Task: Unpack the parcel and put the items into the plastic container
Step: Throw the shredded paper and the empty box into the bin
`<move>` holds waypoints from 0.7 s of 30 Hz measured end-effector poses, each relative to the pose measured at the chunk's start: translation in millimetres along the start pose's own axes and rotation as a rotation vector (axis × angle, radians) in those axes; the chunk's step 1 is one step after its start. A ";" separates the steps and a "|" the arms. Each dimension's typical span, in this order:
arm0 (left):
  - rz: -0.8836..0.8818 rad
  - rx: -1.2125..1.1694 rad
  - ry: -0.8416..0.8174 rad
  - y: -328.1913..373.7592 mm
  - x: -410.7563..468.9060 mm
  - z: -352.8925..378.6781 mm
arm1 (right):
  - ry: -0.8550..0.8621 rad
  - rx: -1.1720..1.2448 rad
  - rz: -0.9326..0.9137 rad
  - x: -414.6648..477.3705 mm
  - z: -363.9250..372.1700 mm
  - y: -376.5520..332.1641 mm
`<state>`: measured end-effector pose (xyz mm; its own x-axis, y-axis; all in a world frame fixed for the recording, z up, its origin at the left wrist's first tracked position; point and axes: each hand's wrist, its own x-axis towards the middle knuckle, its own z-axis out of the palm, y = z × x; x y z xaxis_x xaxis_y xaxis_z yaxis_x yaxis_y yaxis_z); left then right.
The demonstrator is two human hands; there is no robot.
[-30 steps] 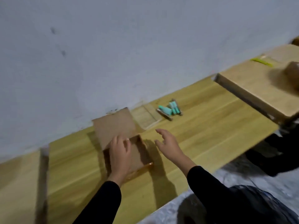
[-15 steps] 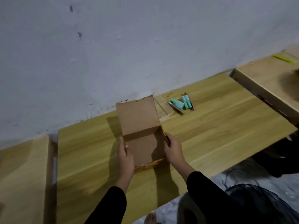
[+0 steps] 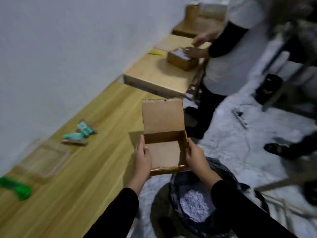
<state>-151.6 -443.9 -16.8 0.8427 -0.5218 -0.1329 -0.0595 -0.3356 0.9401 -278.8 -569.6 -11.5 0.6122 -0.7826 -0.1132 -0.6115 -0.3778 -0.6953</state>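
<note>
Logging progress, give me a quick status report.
Both hands, left and right, grip open cardboard box, looks empty, held off the table edge above bin. Teal items lie beside clear container. Nothing blocking.

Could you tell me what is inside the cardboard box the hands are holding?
The cardboard box looks empty: only its bare brown floor and inner walls show, with the lid flap standing open. The left hand and right hand grip its sides. The near inner wall is hidden by its own rim.
</note>
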 end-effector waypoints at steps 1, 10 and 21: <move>0.017 0.020 -0.072 2.6 -0.3 19.9 | 0.018 0.006 0.025 -4.3 -13.2 15.9; -0.002 0.202 -0.500 -43.4 -24.3 173.9 | 0.083 0.076 0.325 -46.7 -55.5 166.7; -0.087 0.391 -0.668 -114.9 -13.6 226.6 | -0.145 0.162 0.528 -54.3 -21.3 252.0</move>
<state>-277.5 -576.0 -194.2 0.3596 -0.8011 -0.4784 -0.2968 -0.5843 0.7553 -476.8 -632.8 -165.5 0.3135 -0.7646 -0.5631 -0.7755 0.1361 -0.6165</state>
